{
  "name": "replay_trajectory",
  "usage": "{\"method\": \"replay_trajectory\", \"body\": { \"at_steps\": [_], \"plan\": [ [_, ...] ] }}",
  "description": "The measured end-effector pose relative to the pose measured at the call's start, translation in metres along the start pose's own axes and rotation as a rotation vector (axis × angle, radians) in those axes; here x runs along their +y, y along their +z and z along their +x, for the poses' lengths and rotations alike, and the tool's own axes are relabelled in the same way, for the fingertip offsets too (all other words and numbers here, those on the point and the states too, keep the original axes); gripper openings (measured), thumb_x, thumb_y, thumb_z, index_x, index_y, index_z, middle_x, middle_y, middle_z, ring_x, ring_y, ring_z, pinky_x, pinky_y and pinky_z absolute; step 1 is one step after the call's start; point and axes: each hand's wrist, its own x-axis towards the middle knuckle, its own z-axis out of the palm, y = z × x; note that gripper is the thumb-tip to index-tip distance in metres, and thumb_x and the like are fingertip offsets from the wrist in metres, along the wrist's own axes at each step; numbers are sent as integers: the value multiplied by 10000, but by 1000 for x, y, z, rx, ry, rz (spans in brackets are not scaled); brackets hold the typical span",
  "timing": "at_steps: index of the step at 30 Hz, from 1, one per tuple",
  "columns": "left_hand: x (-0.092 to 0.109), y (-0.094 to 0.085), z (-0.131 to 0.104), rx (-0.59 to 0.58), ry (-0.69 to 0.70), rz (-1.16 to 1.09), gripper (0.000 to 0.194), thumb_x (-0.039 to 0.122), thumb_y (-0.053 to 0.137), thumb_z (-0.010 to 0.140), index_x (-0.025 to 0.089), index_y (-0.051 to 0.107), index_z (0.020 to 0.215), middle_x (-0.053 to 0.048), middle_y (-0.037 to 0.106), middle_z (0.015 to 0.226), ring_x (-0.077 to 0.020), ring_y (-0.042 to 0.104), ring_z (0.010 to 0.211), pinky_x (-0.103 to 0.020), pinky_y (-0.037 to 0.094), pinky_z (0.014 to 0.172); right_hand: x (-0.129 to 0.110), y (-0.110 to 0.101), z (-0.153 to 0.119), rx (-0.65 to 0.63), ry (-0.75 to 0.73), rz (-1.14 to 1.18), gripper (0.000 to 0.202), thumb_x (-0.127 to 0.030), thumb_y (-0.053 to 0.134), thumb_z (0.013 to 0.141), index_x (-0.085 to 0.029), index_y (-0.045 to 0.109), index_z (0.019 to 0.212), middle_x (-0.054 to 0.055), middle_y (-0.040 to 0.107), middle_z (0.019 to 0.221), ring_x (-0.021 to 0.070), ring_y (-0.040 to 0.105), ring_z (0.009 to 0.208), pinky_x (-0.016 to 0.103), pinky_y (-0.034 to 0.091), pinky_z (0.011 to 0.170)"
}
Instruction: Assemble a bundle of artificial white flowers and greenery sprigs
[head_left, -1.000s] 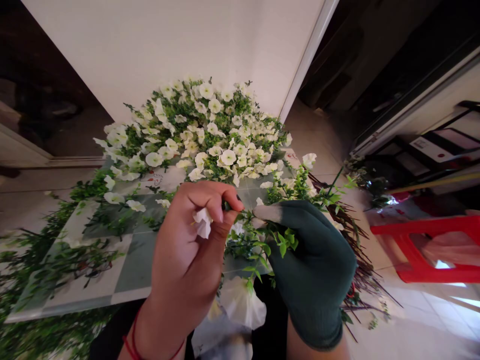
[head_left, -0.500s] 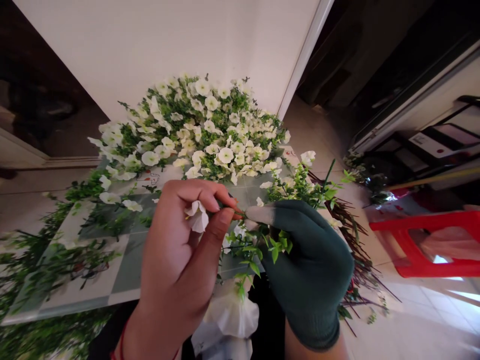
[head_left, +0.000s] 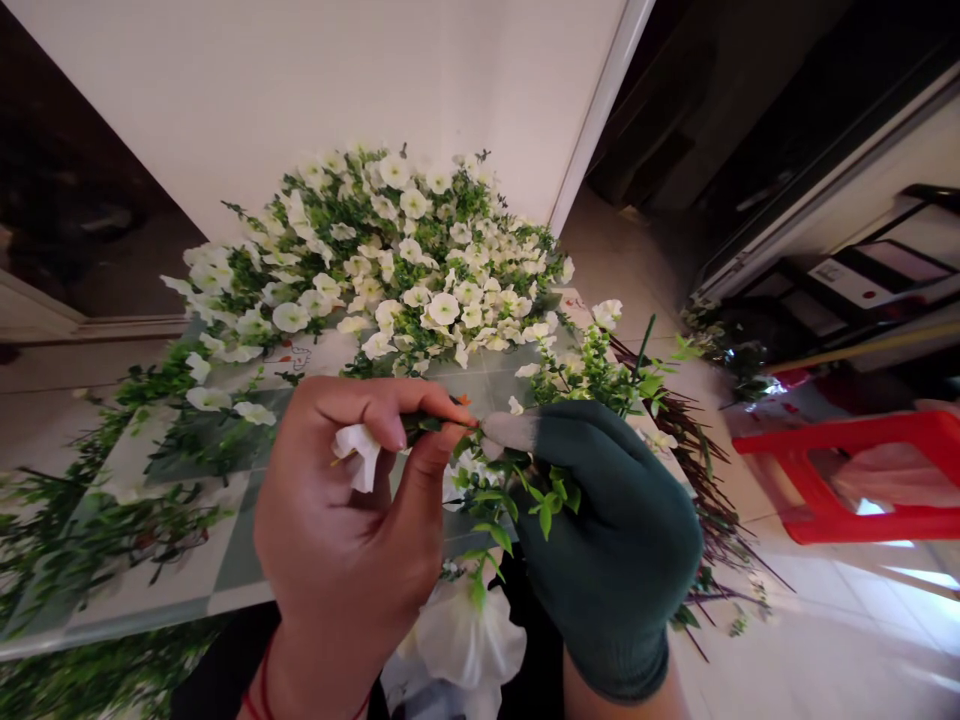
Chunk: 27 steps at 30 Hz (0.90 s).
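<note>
My left hand point(head_left: 360, 510), bare with a red cord at the wrist, is closed round a white flower point(head_left: 360, 455) and pinches its thin stem between thumb and index finger. The bloom pokes out between the fingers. My right hand point(head_left: 607, 530) wears a dark green glove with pale fingertips and pinches a leafy green sprig point(head_left: 551, 500). The fingertips of both hands nearly meet over the stems. Below them hangs a large white bloom point(head_left: 472, 635) in front of my lap. The exact joint between the stems is too small to make out.
A large heap of white flowers point(head_left: 442, 308) covers the back of the checkered table point(head_left: 247, 540). Green sprigs point(head_left: 165, 520) lie at the left. Brown stems point(head_left: 701, 450) stick out past the right edge. A red stool point(head_left: 795, 500) stands on the floor at the right.
My left hand has shifted slightly left and turned, moving the white flower left and down. My right hand keeps its pinch on the sprig. The view has shifted a little.
</note>
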Motion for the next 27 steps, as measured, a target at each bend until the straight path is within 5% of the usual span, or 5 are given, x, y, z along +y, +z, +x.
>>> {"method": "replay_trajectory", "body": {
  "at_steps": [12,27],
  "plan": [
    [-4,-1,-7,22,154,174,294,162,806,1007,325,586,899,20,749,957,-247,828,938,-500,633,791,0,0,-6,5,17,-25,390,9,629,808,-280,803,1004,-29,784,935,144,749,797,239,599,700],
    [-2,5,-4,14,69,47,300,182,853,1015,310,598,922,19,815,940,-231,839,929,-430,661,783,-6,-2,-7,-6,46,-104,271,-12,667,854,-268,733,911,-42,748,875,131,720,738,252,551,653]
  ]
}}
